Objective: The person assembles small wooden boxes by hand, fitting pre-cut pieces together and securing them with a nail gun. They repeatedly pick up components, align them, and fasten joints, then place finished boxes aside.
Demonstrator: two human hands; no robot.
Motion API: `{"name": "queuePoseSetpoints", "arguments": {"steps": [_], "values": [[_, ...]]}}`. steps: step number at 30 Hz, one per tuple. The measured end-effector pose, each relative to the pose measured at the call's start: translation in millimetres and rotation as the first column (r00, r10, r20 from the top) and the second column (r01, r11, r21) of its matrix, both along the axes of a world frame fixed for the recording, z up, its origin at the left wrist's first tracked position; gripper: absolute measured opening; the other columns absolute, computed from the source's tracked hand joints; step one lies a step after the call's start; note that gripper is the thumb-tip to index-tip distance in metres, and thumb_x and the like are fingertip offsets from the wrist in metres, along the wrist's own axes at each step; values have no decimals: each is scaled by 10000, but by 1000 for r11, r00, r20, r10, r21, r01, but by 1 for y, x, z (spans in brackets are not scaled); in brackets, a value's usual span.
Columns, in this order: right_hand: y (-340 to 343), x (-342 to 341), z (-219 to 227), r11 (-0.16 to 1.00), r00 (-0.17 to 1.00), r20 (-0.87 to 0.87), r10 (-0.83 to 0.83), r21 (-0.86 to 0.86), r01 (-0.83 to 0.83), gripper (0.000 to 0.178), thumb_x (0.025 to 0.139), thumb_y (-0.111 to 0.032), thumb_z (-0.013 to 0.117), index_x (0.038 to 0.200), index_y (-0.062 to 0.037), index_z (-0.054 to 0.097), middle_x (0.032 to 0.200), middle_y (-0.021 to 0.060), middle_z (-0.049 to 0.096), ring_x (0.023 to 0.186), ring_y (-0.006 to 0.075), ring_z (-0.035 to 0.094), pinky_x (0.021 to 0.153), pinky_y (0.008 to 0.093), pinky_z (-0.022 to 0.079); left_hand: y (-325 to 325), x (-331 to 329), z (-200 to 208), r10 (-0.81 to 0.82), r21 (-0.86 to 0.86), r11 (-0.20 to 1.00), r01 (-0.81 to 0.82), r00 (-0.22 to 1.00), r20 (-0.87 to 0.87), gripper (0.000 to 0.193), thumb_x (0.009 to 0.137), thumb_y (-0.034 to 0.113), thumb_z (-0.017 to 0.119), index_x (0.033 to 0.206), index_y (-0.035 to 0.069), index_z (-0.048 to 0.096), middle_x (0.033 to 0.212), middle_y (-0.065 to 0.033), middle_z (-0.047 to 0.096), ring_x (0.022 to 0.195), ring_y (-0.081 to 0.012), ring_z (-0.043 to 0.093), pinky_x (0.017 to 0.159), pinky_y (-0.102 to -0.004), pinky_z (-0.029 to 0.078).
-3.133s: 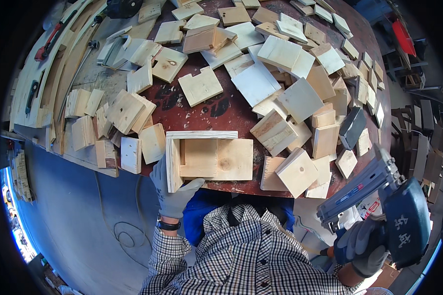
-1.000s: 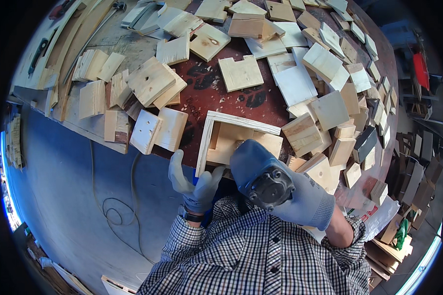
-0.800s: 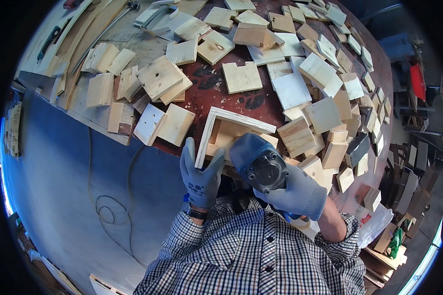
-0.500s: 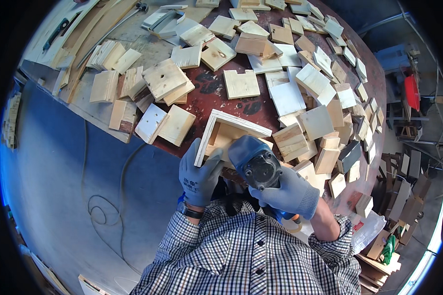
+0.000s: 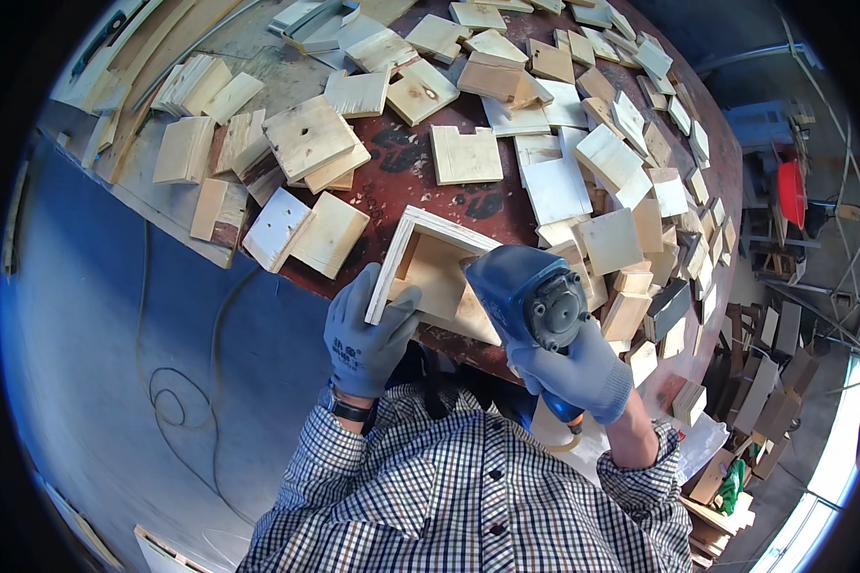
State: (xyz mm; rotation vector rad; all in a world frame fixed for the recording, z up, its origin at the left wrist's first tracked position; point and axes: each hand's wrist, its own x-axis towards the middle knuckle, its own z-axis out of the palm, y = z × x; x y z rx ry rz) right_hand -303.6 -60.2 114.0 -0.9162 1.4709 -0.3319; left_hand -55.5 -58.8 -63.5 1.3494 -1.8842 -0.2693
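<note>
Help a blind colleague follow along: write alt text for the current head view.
A gloved left hand grips the left wall of an open wooden box at the edge of a red table, while the gloved right hand holds a blue power tool over its right side. Loose wood pieces lie beyond.

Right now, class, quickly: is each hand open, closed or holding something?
Left hand: closed on the wooden box, thumb inside its left wall.
Right hand: closed around the blue nail gun.

A bright strip (image 5: pixel 843 441), perhaps daylight, edges the grey floor (image 5: pixel 86 382).
</note>
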Motion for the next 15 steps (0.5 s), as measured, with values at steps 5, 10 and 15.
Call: {"name": "queuePoseSetpoints", "arguments": {"steps": [5,10,15], "values": [[-7,6,0,1000,1000,17,6,15,-6,269,931,-257,753,1031,-12,699,765,28,694,641,94,658,584,276,532,0,0,-3,2,-2,1000,-2,1000,2,475,625,160,922,1081,190,792,1375,-177,674,1131,-353,698,927,-449,573],[-13,4,-4,998,999,6,39,41,-39,281,933,-273,756,1030,-15,700,759,34,697,637,98,657,585,271,532,1,1,-2,0,21,1000,0,1000,13,468,652,199,919,1104,197,800,1381,-182,665,1129,-356,693,933,-452,571],[-23,14,9,990,983,-127,132,67,-124,333,948,-345,744,1032,-26,701,737,38,691,600,98,644,559,266,525,0,2,-3,-1,27,1000,0,1000,26,426,684,252,910,1092,184,809,1382,-184,661,1111,-356,691,925,-453,569]]}}
